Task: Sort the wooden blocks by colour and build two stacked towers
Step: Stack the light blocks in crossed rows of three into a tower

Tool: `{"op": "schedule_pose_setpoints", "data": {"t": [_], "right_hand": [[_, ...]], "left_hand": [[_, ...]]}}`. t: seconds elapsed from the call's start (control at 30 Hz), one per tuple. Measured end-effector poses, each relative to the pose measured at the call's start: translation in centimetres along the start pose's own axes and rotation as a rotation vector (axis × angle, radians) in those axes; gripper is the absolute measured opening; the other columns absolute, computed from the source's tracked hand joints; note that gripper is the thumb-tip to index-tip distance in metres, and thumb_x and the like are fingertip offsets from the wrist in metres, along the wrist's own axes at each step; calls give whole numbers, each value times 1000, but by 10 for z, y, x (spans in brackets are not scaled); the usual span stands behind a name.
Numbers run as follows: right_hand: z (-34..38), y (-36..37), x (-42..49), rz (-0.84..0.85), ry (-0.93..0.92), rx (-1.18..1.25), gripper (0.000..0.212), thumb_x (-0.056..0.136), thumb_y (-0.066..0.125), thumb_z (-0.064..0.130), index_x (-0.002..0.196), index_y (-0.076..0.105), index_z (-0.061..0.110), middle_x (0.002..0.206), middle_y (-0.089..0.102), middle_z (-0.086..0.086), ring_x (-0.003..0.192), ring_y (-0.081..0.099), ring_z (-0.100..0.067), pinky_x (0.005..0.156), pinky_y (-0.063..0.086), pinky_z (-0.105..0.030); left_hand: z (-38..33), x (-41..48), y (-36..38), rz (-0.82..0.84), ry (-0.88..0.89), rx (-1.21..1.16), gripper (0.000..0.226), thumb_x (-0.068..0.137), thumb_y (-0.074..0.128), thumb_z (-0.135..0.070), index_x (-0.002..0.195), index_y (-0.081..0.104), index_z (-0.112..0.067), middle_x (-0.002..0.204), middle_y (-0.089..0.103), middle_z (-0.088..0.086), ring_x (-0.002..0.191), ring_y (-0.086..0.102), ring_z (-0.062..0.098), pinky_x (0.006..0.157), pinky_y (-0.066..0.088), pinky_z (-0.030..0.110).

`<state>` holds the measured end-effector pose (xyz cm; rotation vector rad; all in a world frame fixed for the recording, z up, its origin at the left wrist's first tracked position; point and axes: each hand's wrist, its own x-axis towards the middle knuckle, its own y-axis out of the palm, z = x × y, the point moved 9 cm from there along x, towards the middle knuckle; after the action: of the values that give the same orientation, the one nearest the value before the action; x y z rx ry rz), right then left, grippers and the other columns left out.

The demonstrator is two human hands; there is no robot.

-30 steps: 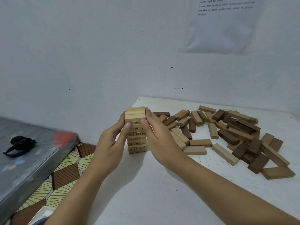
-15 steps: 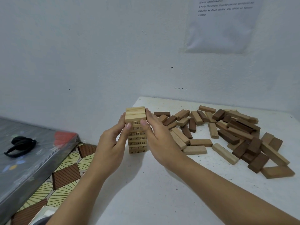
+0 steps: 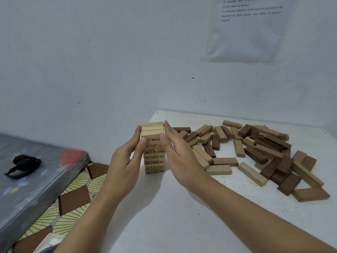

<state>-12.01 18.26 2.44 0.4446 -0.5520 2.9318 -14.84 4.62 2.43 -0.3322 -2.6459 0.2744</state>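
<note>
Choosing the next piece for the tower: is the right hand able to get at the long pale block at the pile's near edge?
Probably yes. The pale block lies flat with nothing on it, and only bare table separates it from the right hand, which holds nothing.

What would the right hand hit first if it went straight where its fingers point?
The right hand lies against the light wooden tower, fingers pointing along its side. Pushed straight on, it would probably slide past and meet the white wall; depth is unclear.
</note>
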Motion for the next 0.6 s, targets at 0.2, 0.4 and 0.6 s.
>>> {"op": "schedule_pose_setpoints", "data": {"t": [0.2, 0.4, 0.6], "right_hand": [[4, 2, -1, -6, -8, 6, 54, 109, 32, 39, 159, 23, 21, 160, 27, 17, 138, 18, 17, 111, 13, -6], [4, 0, 0, -39, -26, -25, 50, 110, 34, 35, 157, 28, 19, 140, 31, 27, 119, 18, 35, 101, 16, 3], [8, -4, -2, -65, -36, -43, 46, 110, 35, 30, 153, 38, 12, 126, 39, 32, 111, 27, 38, 95, 20, 5]], "left_hand": [[-2, 1, 0, 1, 14, -3, 44, 105, 42, -30, 148, 48, -22, 143, 46, -31, 127, 41, -25, 96, 32, -2], [-3, 2, 0, -8, 25, 13, 49, 102, 43, -35, 147, 53, -19, 147, 46, -26, 130, 42, -21, 98, 34, 0], [-4, 1, 1, -10, 28, 20, 45, 104, 44, -32, 146, 54, -18, 143, 47, -31, 131, 42, -20, 98, 35, 0]]}}
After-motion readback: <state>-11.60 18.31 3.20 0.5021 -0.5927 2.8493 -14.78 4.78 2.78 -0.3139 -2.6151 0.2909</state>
